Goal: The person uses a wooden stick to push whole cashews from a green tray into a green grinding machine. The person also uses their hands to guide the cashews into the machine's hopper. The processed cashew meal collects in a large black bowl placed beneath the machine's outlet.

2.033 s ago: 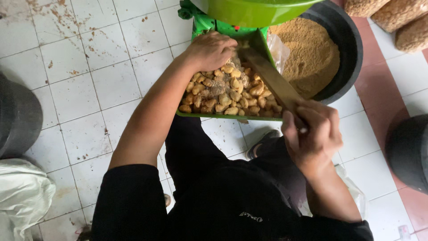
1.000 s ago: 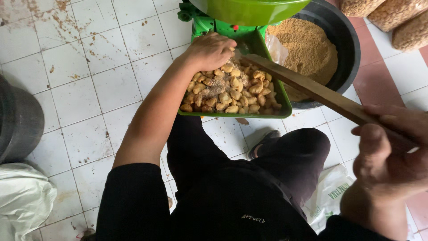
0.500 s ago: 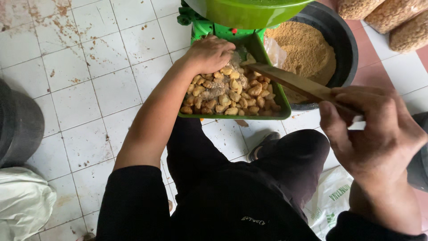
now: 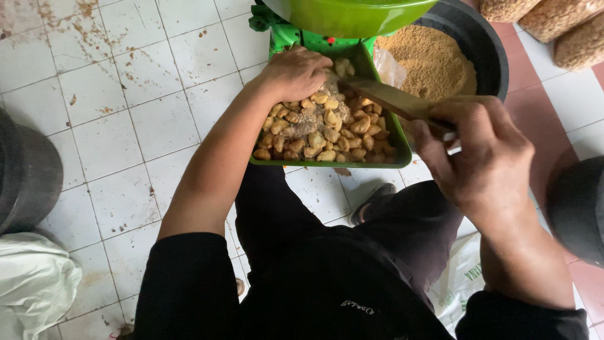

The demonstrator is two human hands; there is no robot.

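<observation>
While the right hand (image 4: pixel 484 157) was wrapped tight around one end of a flat wooden stick (image 4: pixel 393 101), the far end of that stick reached into the green tray (image 4: pixel 277 162) near its back edge. All the fingers were curled shut on the stick, and the thumb lay along the top. The stick was long and thin, light brown, and it slanted up and to the left from the hand.

The left hand (image 4: pixel 296 72) lay palm down on the back of the tray, its fingers bent loosely over the lumps (image 4: pixel 321 129) and touching them. I could not tell if it held any lump inside.

The lumps were small, bumpy and yellow-brown, with some grey crumbs in the middle. They filled the tray almost to its low rim. The front rim of the tray was just above the person's knees, and the two hands sat at its left back and right side, so little room was left inside the tray.

Above the tray hung a big round green bowl (image 4: pixel 349 16), part of a green machine (image 4: pixel 283 34). Its edge was close over the left hand. Just to the right of the tray stood a black tub (image 4: pixel 487 47) full of fine brown powder (image 4: pixel 431 60), with a bit of clear plastic (image 4: pixel 389 66) at its near side. The right hand was in front of this tub.

White floor tiles (image 4: pixel 126 126) with brown spots lay open on the left. A dark round bin (image 4: pixel 28 176) and a white sack (image 4: pixel 31 283) stood far left, well apart from the tray.
</observation>
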